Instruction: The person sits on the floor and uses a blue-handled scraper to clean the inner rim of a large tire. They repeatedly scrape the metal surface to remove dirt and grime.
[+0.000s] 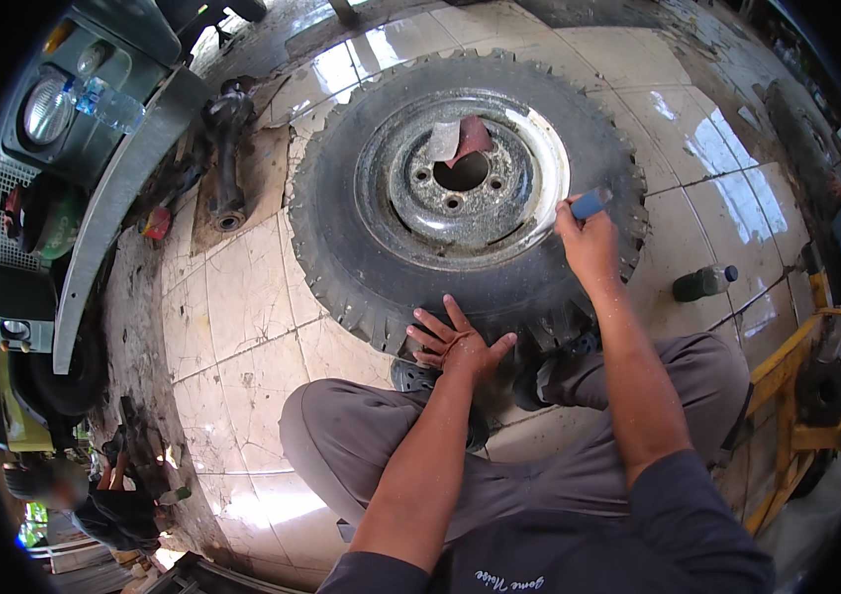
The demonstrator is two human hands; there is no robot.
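Note:
A black knobbly tyre (336,238) lies flat on the floor before my knees, with a scuffed, worn steel wheel rim (418,210) in its middle. My right hand (589,243) is closed around a blue-handled tool (592,203). Its thin working end touches or nearly touches the rim's lower right edge; I cannot make out its shape. Spread fingers of my left hand (460,348) rest on the tyre's near sidewall. Beside the centre hole, a piece of reddish sandpaper (472,137) and a grey piece (444,142) lie on the rim.
A dark bottle (705,283) stands on the tiles right of the tyre. Yellow metal stand (787,371) is at far right. On the left are a vehicle front (94,213) with a clear bottle (110,105) on it, and an axle part (227,148). Another person (113,510) sits lower left.

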